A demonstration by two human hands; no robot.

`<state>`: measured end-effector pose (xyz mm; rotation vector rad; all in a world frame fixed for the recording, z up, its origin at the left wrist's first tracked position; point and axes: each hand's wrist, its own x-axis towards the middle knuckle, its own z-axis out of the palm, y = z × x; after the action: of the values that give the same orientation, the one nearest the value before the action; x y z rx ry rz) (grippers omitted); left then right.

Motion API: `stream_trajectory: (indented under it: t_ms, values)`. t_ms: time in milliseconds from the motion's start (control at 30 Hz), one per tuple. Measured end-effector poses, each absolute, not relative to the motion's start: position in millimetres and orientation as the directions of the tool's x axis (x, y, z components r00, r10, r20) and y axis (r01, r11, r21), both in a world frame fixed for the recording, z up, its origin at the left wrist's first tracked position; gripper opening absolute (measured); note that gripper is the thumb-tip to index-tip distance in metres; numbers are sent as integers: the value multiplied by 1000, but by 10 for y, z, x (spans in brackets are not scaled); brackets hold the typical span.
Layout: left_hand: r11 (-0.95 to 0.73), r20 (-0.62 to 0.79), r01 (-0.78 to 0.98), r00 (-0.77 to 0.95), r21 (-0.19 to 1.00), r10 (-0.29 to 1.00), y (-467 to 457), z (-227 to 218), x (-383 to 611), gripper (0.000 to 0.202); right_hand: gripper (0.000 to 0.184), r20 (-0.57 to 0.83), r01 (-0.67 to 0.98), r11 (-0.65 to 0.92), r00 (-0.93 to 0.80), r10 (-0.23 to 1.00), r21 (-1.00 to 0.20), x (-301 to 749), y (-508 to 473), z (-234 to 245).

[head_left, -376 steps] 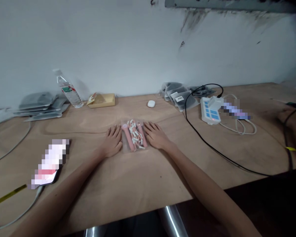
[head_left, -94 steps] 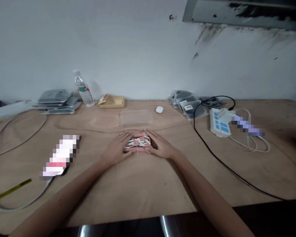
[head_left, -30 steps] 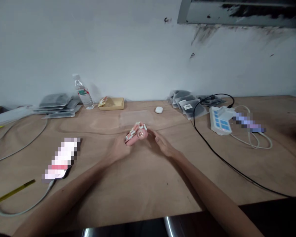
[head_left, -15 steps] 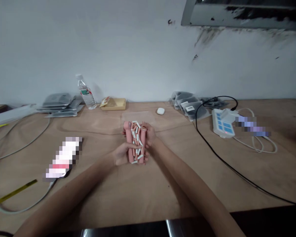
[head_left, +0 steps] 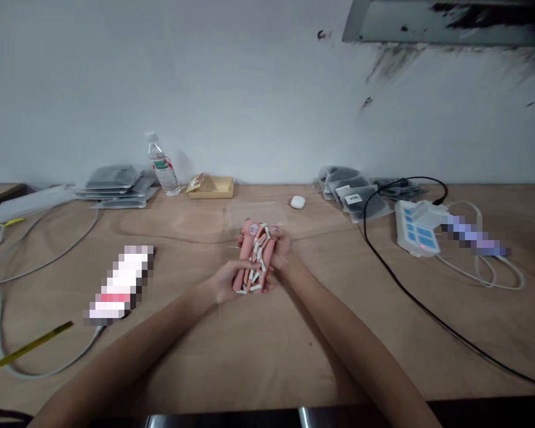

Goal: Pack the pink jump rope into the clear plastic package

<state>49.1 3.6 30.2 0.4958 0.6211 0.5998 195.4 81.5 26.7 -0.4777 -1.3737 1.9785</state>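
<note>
Both hands hold two pink cylinders, the left cylinder (head_left: 245,255) and the right cylinder (head_left: 268,254), side by side above the table. A bunch of small white and orange-pink sticks (head_left: 258,252) lies between them. The cylinders' far ends have round faces, and the pair leans to the right. My left hand (head_left: 226,282) is closed around the near left side, its thumb lying across the sticks. From the right, my right hand (head_left: 282,246) wraps the far part of the right cylinder. Fingers of both hands are partly hidden underneath. Beyond them a clear plastic sheet (head_left: 279,213) lies flat.
A water bottle (head_left: 164,169), a yellow-brown tray (head_left: 220,189) and a white case (head_left: 298,202) stand along the back. Grey packets form a left stack (head_left: 113,187) and a right pile (head_left: 359,193). A phone (head_left: 122,279), a power strip (head_left: 417,229) and a black cable (head_left: 395,284) flank my arms.
The pink cylinders have tilted more to the right, with their far ends swung that way. Both hands keep their hold. The whole view has shifted slightly.
</note>
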Motion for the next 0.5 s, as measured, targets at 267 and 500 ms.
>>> stream_trajectory:
  t_ms: [267,500]
  values:
    - [776,-431,-332,682,537,590,-1,363,527,14,81,100,-493,-413,-726,681,-766,1873,693,375]
    - [767,-342,-383,729,515,593,-20,326,550,25,69,150,-548,-500,-760,632,-671,1915,755,294]
